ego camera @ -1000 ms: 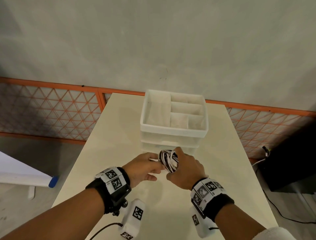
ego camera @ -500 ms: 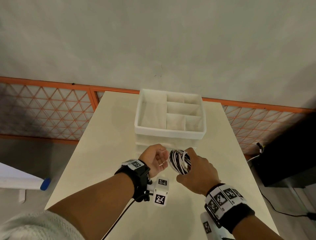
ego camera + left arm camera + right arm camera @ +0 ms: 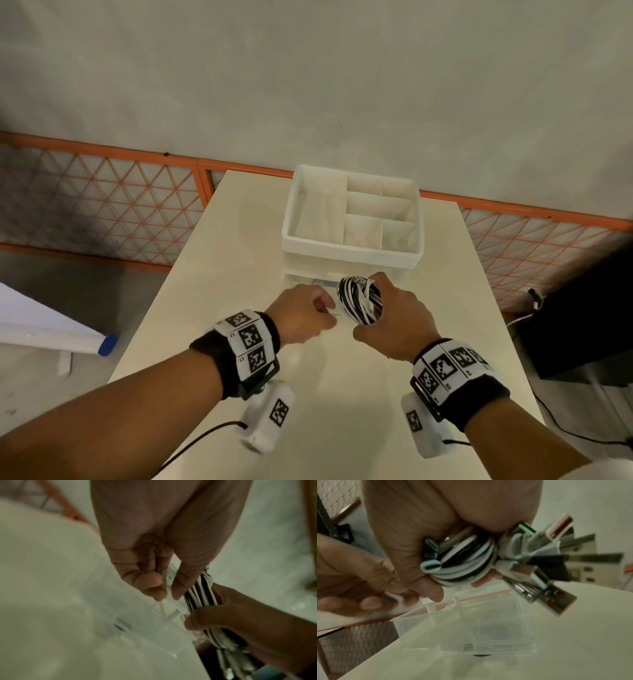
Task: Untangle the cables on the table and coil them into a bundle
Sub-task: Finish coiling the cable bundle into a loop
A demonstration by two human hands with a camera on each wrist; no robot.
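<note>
A coil of black and white cables (image 3: 359,301) is gripped in my right hand (image 3: 397,318), held just above the table (image 3: 239,274) in front of the white organiser. In the right wrist view the coil (image 3: 467,563) sits in the curled fingers, and several USB plugs (image 3: 556,595) stick out to the right. My left hand (image 3: 305,315) is close beside the coil on its left. Its thumb and forefinger pinch a thin white strip (image 3: 176,608) that runs toward the cable bundle (image 3: 202,595).
A white compartment organiser (image 3: 349,253) stands at the table's far middle. A clear plastic box (image 3: 471,635) lies on the table right under the hands. An orange mesh fence (image 3: 102,212) runs behind, and a black unit (image 3: 582,325) sits off the right edge.
My left hand has turned from palm-up to knuckles-up while staying beside the coil. The right hand keeps its grip on the coil, a little further right than a second ago.
</note>
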